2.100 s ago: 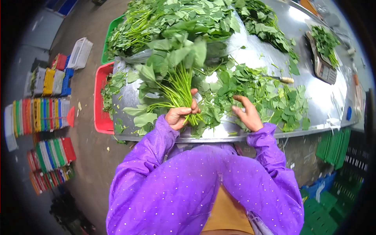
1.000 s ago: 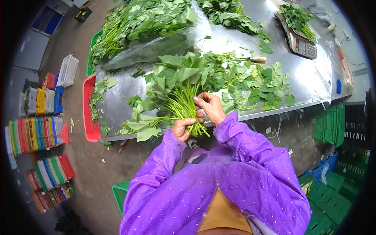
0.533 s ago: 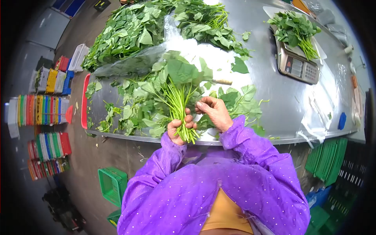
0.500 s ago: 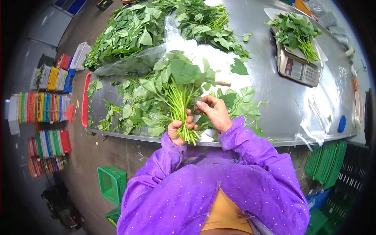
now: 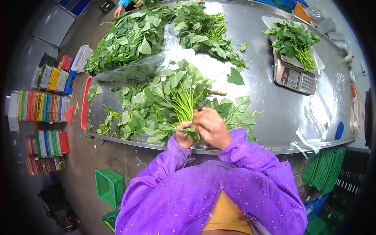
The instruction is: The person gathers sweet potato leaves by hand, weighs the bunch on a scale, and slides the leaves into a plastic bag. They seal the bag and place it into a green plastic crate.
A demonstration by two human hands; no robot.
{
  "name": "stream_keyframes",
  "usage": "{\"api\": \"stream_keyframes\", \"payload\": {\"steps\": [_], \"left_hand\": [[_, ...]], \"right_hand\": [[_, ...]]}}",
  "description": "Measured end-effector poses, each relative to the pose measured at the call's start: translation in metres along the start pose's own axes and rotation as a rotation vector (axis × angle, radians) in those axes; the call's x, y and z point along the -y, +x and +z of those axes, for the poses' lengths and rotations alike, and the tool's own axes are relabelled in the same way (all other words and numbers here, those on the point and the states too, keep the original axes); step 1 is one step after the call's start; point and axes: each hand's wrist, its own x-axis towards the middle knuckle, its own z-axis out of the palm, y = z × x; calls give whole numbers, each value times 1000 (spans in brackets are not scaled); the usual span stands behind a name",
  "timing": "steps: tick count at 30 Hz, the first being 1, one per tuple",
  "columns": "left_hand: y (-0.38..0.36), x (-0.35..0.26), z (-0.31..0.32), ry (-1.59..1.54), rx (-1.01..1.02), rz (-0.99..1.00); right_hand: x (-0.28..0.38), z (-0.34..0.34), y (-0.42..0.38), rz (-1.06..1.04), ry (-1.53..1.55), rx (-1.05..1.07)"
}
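Observation:
My left hand [image 5: 184,135] is wrapped round the lower stems of a bunch of leafy greens [image 5: 182,100], its leaves pointing away from me over the table edge. Against those stems, my right hand [image 5: 211,127] is closed in a pinch, its fingertips touching the bunch. A single leaf [image 5: 190,132] lies across the stem ends between both hands. Exactly which stem or leaf the right fingertips grip is hidden. Loose leafy sprigs [image 5: 135,117] lie under and left of the bunch, and more leaves [image 5: 235,111] lie to the right.
A large heap of greens [image 5: 125,43] covers the far left of the metal table [image 5: 270,117]. On the right, a digital scale [image 5: 293,78] bears another bunch [image 5: 293,41]. Green crates [image 5: 109,188] stand on the floor. A co-worker's hand [image 5: 118,10] shows beyond the heap.
My right hand has moved in from beside the bunch to its stems and closed there. A leaf now crosses the stem ends. A co-worker's hands have appeared at the far left.

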Motion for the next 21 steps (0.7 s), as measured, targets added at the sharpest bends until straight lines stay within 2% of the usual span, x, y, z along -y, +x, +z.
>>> {"api": "stream_keyframes", "payload": {"steps": [1, 2, 3, 5, 7, 9, 12, 13, 15, 18, 21], "left_hand": [[2, 0, -15, 17, -2, 51], [4, 2, -1, 16, -2, 156], [4, -7, 11, -79, 28, 39], [5, -23, 8, -30, 58, 48], [-1, -35, 8, -128, 147, -31], [-6, -42, 0, -180, 223, -95], [-13, -47, 6, 177, 82, -121], [-13, -45, 9, 347, -47, -98], [-10, -43, 4, 485, -131, -113], [-7, -48, 20, 374, 52, -117], [-1, -48, 19, 38, 278, -213]], "right_hand": [[8, -1, 0, -43, 12, 57], [25, -2, -5, 36, 140, 226], [39, -3, -11, 110, 331, 340], [25, -20, -13, 391, 679, 549], [-23, -29, -21, 936, 425, 192], [-72, -30, -43, 588, -719, 305], [-31, -15, 17, 778, 253, 245], [-35, 4, 18, 713, 326, 226], [-24, 16, 36, 1056, 773, 395], [-48, 29, 13, 1101, 1361, 169], [-33, 36, 20, 1051, 1361, -168]]}}
